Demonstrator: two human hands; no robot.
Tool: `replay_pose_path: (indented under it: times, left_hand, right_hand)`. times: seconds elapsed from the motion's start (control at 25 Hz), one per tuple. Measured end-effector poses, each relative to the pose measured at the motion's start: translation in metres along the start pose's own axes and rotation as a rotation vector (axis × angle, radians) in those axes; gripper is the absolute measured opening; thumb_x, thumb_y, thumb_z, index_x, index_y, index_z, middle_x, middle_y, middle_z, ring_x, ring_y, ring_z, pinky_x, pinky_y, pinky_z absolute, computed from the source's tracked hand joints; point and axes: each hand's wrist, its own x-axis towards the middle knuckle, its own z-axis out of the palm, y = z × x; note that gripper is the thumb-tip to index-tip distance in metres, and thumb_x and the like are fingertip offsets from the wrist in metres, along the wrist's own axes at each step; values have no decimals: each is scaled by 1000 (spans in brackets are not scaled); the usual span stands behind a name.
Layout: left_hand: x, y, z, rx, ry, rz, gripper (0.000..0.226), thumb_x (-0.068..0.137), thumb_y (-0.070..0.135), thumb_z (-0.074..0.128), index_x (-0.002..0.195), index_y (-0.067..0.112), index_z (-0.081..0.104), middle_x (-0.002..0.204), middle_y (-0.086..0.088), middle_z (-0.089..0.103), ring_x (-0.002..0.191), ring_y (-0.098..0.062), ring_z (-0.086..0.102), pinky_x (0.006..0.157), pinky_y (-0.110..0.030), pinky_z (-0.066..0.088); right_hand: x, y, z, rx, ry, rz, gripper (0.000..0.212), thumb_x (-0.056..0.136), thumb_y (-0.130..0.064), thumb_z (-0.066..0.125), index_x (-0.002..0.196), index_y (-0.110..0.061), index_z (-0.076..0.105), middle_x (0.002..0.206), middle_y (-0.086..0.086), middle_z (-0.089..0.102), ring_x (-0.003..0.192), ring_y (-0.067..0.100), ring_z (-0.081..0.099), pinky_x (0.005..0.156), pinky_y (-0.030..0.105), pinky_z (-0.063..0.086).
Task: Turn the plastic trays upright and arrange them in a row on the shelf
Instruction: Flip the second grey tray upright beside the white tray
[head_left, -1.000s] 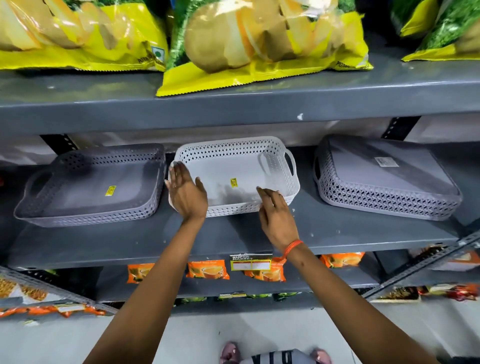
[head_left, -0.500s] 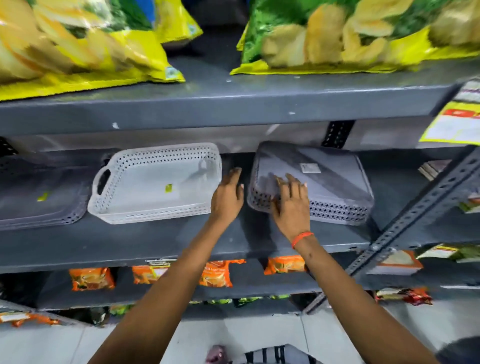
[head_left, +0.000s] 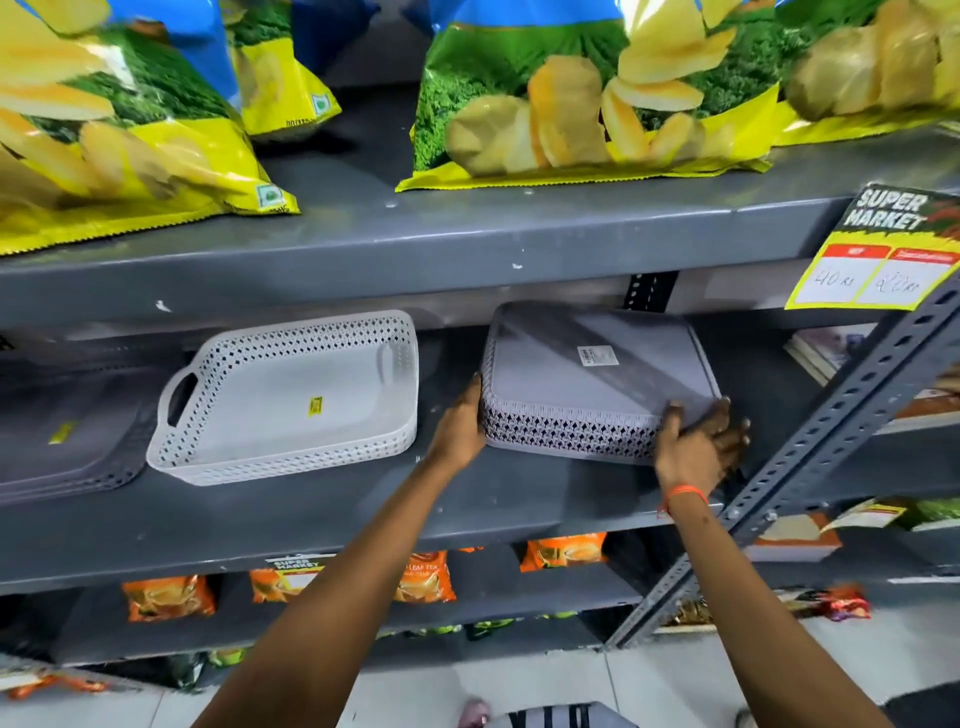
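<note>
Seen from the head camera, both hands are on the upside-down grey tray (head_left: 597, 384), which sits on the grey shelf (head_left: 322, 514) with its flat bottom facing up and a small white label (head_left: 597, 356) on that bottom. The left hand (head_left: 460, 426) is pressed against the tray's near left corner, palm flat to the perforated side wall, fingers reaching up along the edge. The right hand (head_left: 698, 439) clasps the near right corner, with fingers spread over the rim and onto the flat bottom; an orange band (head_left: 685, 493) circles that wrist. So the tray is held between the two hands at its front corners, and its near edge seems to rest on or just above the shelf; I cannot tell which. Just left of the left hand, apart from it, stands a white tray (head_left: 291, 400), upright with its open side up, a yellow sticker (head_left: 315, 405) on its floor and a handle cut-out on its left end. Further left of that is another grey tray (head_left: 67, 436), partly cut off by the frame edge and blurred. Right of the right hand runs a slanted perforated metal brace (head_left: 810, 452). On the shelf above the hands lie yellow and green chip bags (head_left: 571, 104), and a price tag (head_left: 878, 249) hangs on that shelf's front edge. Below the hands, orange packets (head_left: 169, 597) sit on a lower shelf.
</note>
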Motion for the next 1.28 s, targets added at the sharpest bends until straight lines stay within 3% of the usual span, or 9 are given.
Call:
replay_pose_path:
  times: [0.24,0.44,0.52,0.68,0.8,0.96,1.16,1.2,1.28]
  left_hand:
    - [-12,-16,1,-164,22,-43,78,74,-8,66,141,4,29,132,-20,56,120,-34,54,102,-37,43]
    - [-33,4,-12,-286,539,29,40,79,4,60,117,-2,50,109,-21,67,97,-34,64,79,-32,49]
    - [-27,23,-31,-251,690,-7,36,77,12,52,110,-1,54,95,-23,70,84,-39,65,68,-38,50]
    - [-12,44,-64,-225,694,-171,21,86,20,53,95,3,58,72,-24,70,74,-40,67,68,-42,53]
    - [-2,44,-72,-612,509,-319,33,91,21,53,61,10,52,54,-11,61,50,-24,68,62,-35,55]
    - [14,39,-61,-914,356,-463,17,87,4,55,70,5,54,57,-8,51,27,-7,54,35,-21,52]
    - [16,24,-36,-721,313,-533,22,82,-7,54,67,9,48,66,-11,49,62,-23,49,54,-26,41]
    - [10,22,-29,-661,305,-541,11,82,-5,55,79,5,54,77,-17,57,73,-26,55,60,-28,42]
    - [3,20,-9,-509,278,-517,41,84,-1,57,123,-3,47,126,-25,55,114,-35,55,90,-36,46]
  right_hand:
    - [6,-5,-3,433,246,40,46,100,-27,40,138,-2,37,139,28,45,128,41,42,108,47,34]
    - [5,-34,-10,901,328,29,43,102,-25,35,137,-1,37,141,21,45,128,26,45,97,14,35]
    - [5,-50,-13,941,322,-41,48,101,-28,35,141,-2,30,148,19,37,133,20,38,102,9,32]
    - [13,-52,-9,604,282,-176,58,99,-25,41,144,4,19,155,24,19,145,31,18,120,37,13]
    - [13,-37,13,231,-1,-216,58,97,-19,48,143,7,22,155,27,16,145,36,14,120,41,12]
    - [14,-4,36,-202,-290,-276,43,98,-23,43,137,-4,41,156,21,18,144,39,16,120,49,10]
    - [14,-16,37,-261,-263,-322,47,98,-41,36,139,-19,41,160,10,11,144,43,5,120,54,2]
    - [12,-16,38,-259,-245,-350,50,97,-43,38,141,-20,38,160,10,10,144,43,2,120,54,2]
    - [5,-13,40,-319,-189,-420,54,95,-46,41,143,-22,33,160,11,9,145,43,-3,118,54,-1]
